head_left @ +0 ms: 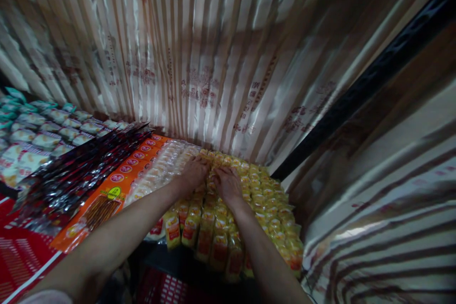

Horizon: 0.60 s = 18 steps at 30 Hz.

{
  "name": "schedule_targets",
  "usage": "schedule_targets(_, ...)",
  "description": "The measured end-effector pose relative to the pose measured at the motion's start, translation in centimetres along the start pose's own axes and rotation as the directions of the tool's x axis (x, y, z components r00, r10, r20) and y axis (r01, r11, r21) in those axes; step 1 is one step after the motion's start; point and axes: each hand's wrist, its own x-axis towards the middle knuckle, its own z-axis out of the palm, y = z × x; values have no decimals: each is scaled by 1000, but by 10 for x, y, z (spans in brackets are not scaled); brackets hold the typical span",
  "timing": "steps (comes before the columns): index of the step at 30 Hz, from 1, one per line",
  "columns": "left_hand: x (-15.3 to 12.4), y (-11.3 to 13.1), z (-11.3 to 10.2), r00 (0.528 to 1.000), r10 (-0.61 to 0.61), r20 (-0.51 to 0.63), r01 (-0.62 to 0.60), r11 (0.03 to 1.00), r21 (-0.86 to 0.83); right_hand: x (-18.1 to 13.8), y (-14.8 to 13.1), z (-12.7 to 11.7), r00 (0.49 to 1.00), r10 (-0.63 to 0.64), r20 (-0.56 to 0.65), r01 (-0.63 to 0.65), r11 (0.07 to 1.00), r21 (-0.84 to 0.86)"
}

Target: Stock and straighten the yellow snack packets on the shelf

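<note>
My left hand [196, 172] reaches to the back rows of the small yellow snack packets [272, 204], its fingers bent and closed on packets beside the clear-wrapped ones. Just to its right, my right hand [228, 184] has its fingers curled down over the same yellow rows. The packets under the fingertips are partly hidden. Nearer the front edge, yellow packets [190, 228] with red labels stand upright in tight rows. Clear-wrapped pale packets [162, 166] lie along the left of my left hand and forearm.
Left of the pale packets lie a long orange snack bag [121, 175], dark shiny packs [89, 166] and white packets [48, 138]. A striped printed curtain [199, 57] hangs behind. A black metal post [356, 85] slants at the right. Red baskets [26, 251] sit below the shelf.
</note>
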Motion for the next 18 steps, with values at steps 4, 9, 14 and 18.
schedule_targets(4, 1, -2, 3, 999, -31, 17, 31, 999, 20, -1, 2, 2, 1000, 7, -11, -6, 1000, 9)
schedule_targets(9, 8, 1, 7, 996, -64, -60, 65, 998, 19, 0, 8, 6, 999, 36, -27, -35, 999, 31)
schedule_targets(14, 17, -6, 16, 998, -10, -54, 11, 1000, 7, 3, 12, 8, 1000, 3, -5, -3, 999, 54)
schedule_targets(18, 17, -12, 24, 999, 15, -43, -15, 1000, 7, 2, 12, 9, 1000, -2, -25, 4, 997, 82)
